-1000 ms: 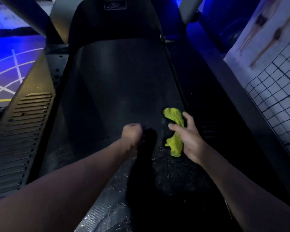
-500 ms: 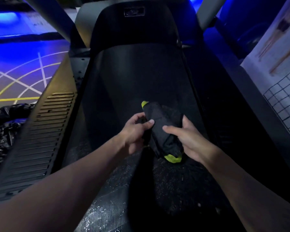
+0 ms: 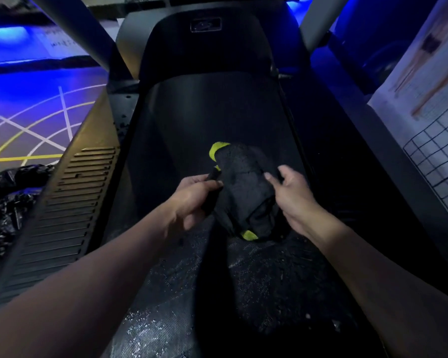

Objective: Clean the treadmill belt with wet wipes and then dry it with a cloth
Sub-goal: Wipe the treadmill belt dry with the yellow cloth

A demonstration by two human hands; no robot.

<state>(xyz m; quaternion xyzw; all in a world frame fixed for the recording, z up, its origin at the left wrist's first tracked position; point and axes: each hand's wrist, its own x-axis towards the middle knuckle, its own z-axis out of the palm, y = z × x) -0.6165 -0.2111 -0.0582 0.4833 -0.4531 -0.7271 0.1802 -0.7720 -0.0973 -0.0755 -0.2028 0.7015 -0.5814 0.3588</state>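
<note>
beside the ribbed side rail (image 3: 70, 202), the left hand (image 3: 192, 200) pinches the left edge of a crumpled dark cloth (image 3: 243, 187) with yellow-green trim, its fingers closed tight; the right hand (image 3: 292, 197) curls loosely round the cloth's right side, over the textured, glistening treadmill belt (image 3: 207, 120).

left hand (image 3: 194, 195): fingers pinch cloth (image 3: 243, 182) | right hand (image 3: 292, 197): fingers apparently curled on cloth

Matt black belt (image 3: 204, 120), finely grained, glistening toward 6 o'clock. Nubby dark cloth (image 3: 243, 187) with yellow-green edges at centre. Ribbed, dull plastic side rail (image 3: 70, 202) at 9 o'clock; beyond it, glossy crinkled black bag (image 3: 8, 202).
</note>
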